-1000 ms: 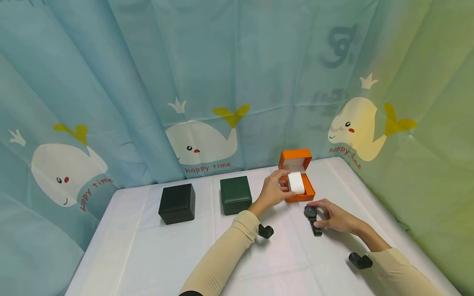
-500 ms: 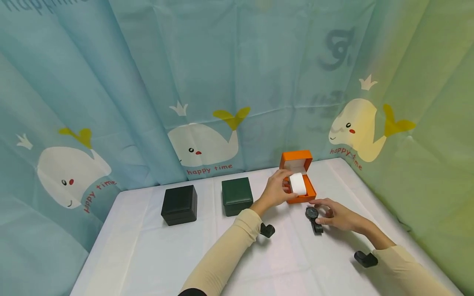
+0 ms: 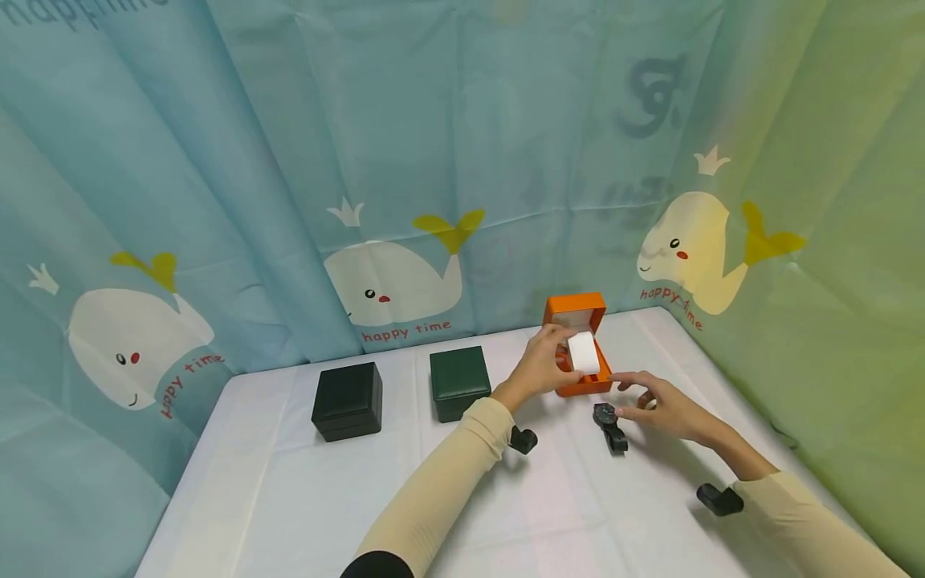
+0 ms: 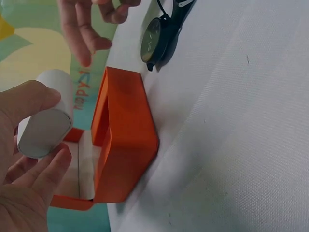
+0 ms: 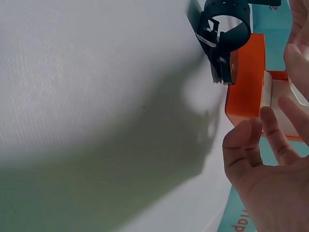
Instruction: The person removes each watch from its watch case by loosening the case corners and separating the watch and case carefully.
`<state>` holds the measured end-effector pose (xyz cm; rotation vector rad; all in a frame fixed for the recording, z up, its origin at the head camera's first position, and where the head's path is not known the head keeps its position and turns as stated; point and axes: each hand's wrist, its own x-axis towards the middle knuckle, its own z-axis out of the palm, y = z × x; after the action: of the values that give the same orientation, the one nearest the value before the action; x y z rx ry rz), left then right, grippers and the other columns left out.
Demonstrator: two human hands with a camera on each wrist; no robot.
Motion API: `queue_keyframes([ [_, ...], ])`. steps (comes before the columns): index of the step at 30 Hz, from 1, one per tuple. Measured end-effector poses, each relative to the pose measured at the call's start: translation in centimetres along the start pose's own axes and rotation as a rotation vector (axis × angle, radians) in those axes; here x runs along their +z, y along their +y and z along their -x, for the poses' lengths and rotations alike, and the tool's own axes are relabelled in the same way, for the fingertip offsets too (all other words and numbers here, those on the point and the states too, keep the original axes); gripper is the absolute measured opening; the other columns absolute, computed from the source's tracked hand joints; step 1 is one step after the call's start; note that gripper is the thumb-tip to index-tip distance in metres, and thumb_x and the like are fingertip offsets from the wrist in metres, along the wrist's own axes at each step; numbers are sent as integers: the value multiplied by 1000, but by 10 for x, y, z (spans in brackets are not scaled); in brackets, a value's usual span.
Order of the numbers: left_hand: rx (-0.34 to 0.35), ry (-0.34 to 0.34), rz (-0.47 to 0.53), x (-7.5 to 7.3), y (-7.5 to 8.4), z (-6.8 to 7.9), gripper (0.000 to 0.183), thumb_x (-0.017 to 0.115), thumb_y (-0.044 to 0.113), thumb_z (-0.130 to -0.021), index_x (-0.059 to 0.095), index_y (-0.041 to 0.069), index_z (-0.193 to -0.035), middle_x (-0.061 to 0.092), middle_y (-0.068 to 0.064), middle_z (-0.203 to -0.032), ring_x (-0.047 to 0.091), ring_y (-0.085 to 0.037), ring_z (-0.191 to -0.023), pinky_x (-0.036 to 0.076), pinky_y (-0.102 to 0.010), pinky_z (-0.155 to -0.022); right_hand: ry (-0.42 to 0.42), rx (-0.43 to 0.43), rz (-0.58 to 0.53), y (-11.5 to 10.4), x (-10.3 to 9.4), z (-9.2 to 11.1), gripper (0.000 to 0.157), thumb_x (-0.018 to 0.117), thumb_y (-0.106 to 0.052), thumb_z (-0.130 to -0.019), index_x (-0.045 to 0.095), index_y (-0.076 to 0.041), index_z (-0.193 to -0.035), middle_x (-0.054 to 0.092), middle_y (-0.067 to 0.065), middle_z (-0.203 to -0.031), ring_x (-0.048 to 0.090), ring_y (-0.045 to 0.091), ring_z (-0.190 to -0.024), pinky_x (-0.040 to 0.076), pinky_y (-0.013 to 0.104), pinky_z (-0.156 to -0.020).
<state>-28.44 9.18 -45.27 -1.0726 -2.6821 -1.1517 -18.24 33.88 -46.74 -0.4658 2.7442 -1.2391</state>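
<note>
My left hand grips a white cushion between thumb and fingers, over the open orange box. In the left wrist view the cushion is tilted and raised clear of the box's base. A black wristwatch lies on the white tablecloth in front of the box, its strap closed in a loop in the right wrist view. Beside it, my right hand has its fingers stretched towards the cushion and box, holding nothing. Its thumb hovers close to the dial; whether they touch is unclear.
To the left on the table stand a closed green box and a closed black box. Behind and along the right side, a curtain with whale prints hangs at the table's edges.
My right hand has let go of the watch and moved up towards the orange box. The watch has turned slightly on the cloth. My left hand has shifted the cushion slightly, still gripping it.
</note>
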Motion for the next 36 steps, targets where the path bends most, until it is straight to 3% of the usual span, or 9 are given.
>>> queue_keyframes([
  [5, 0, -7, -35, 2, -1, -2, 69, 87, 24, -84, 56, 11, -145, 53, -7, -141, 55, -23, -122, 46, -26, -102, 31, 12, -4, -1, -2, 0, 63, 79, -24, -92, 53, -5, -146, 58, 19, -128, 56, 19, -85, 48, 29, -70],
  [15, -1, -7, -30, 3, 0, -2, 69, 86, 23, -84, 56, 10, -145, 54, -8, -140, 56, -24, -121, 46, -28, -104, 41, 20, -27, -1, -2, -1, 66, 80, -24, -91, 51, -6, -148, 58, 19, -128, 56, 20, -87, 47, 29, -70],
  [29, -28, -23, -1, 5, -2, -2, 68, 86, 23, -85, 56, 10, -145, 53, -8, -141, 59, -23, -114, 48, -21, -97, 55, 32, 11, 7, 4, -1, 68, 80, -30, -91, 50, -9, -149, 58, 19, -130, 58, 19, -87, 50, 30, -74],
  [36, -34, -28, -30, 7, -5, -5, 68, 86, 27, -85, 57, 11, -144, 54, -6, -141, 55, -21, -121, 46, -27, -104, 62, 31, -1, 6, 4, 0, 67, 80, -27, -92, 50, -7, -148, 58, 20, -129, 57, 19, -87, 50, 30, -73],
])
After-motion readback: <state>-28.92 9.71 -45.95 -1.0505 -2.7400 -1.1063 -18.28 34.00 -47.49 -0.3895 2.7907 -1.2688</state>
